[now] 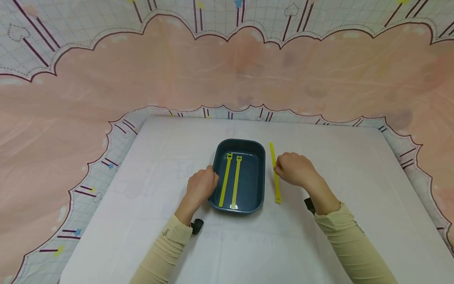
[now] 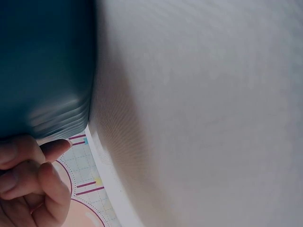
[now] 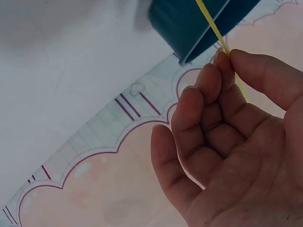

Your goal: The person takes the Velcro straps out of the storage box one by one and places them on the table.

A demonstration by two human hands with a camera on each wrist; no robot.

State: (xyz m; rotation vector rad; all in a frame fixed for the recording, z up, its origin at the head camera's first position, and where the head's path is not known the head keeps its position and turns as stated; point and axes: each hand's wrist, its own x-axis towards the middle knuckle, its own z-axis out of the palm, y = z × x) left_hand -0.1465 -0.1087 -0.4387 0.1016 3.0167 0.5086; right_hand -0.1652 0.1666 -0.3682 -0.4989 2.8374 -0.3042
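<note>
A dark blue rectangular tray lies in the middle of the table in the head view. Inside it, side by side, are two yellow cable ties, flat straps with slotted heads at the far end. My left hand holds the tray's left edge; in the left wrist view its curled fingers are against the tray wall. To the right of the tray, my right hand pinches another yellow cable tie between thumb and index finger, slotted head towards me.
A white cloth covers the table. Beyond its edges hangs or lies a patterned peach fabric with scalloped borders. Dark wrist cameras sit under both wrists.
</note>
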